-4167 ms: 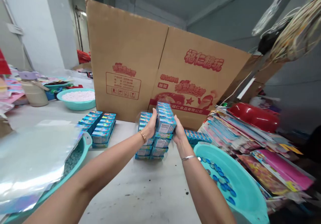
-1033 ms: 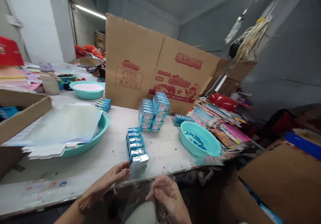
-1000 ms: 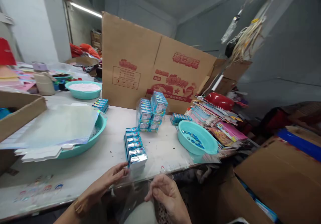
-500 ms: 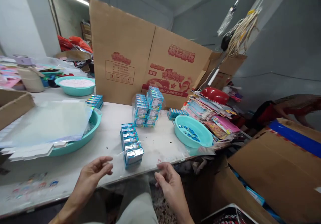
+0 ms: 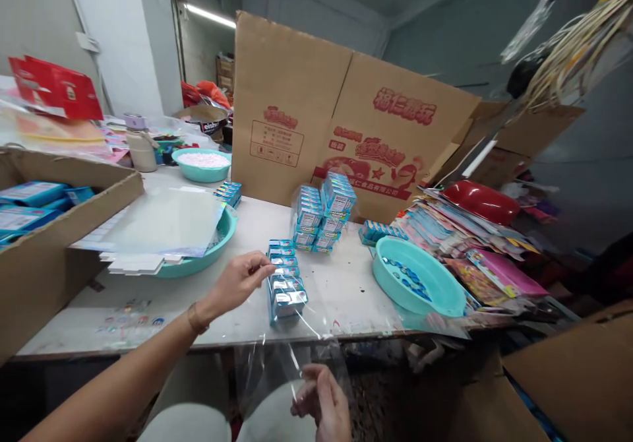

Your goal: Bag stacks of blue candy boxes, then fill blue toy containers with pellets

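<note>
A row of small blue boxes (image 5: 288,282) lies on the white table near its front edge. A clear plastic bag (image 5: 267,363) surrounds the row, and its loose part hangs over the edge toward my lap. My left hand (image 5: 242,280) reaches to the left side of the row, thumb and fingertips pinched on the film there. Below the table edge, my right hand (image 5: 324,399) has its fingers curled at the lower part of the bag; the exact grip is hard to see. Behind the row stand bagged stacks of the same blue boxes (image 5: 324,211).
A turquoise basin (image 5: 457,290) with small blue pieces stands right. Clear sheets (image 5: 163,221) cover another basin at left, beside a carton (image 5: 111,185) of blue packs. A large cardboard panel (image 5: 297,79) stands behind. Stacked printed packaging (image 5: 479,257) lies at right.
My left hand has moved forward and right to the side of the box row. My right hand is lower, and the plastic now stretches toward it. The view has turned left.
</note>
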A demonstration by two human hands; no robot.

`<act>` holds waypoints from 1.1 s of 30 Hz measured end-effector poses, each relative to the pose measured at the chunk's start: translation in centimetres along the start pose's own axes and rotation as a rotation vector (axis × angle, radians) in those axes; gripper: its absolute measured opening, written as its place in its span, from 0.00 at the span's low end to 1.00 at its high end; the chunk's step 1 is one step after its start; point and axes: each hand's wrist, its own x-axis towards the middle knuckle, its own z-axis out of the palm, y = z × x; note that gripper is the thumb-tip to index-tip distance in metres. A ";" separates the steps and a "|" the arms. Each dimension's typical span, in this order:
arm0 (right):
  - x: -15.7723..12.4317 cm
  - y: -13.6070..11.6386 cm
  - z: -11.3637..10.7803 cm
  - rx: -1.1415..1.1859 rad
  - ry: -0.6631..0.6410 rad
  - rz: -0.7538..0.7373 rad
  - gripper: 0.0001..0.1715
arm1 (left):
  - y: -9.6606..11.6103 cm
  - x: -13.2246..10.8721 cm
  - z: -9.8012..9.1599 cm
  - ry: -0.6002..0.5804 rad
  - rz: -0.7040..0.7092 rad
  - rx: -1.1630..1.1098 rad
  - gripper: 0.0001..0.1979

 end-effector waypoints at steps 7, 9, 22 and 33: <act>3.7 -9.9 -3.7 -0.020 -0.055 -0.338 0.42 | 2.7 3.1 -0.7 -0.751 -0.221 -0.309 0.23; 5.6 -12.2 -1.2 -0.158 -0.167 -0.434 0.36 | 3.4 3.9 1.0 -0.842 -0.236 -0.354 0.24; 9.6 -5.5 0.0 0.408 -0.301 0.010 0.17 | -5.7 -5.6 5.5 -0.624 -0.611 -1.108 0.19; 11.8 -4.4 3.2 0.309 -0.481 0.236 0.17 | -3.6 -5.3 7.6 0.169 -0.535 -1.664 0.03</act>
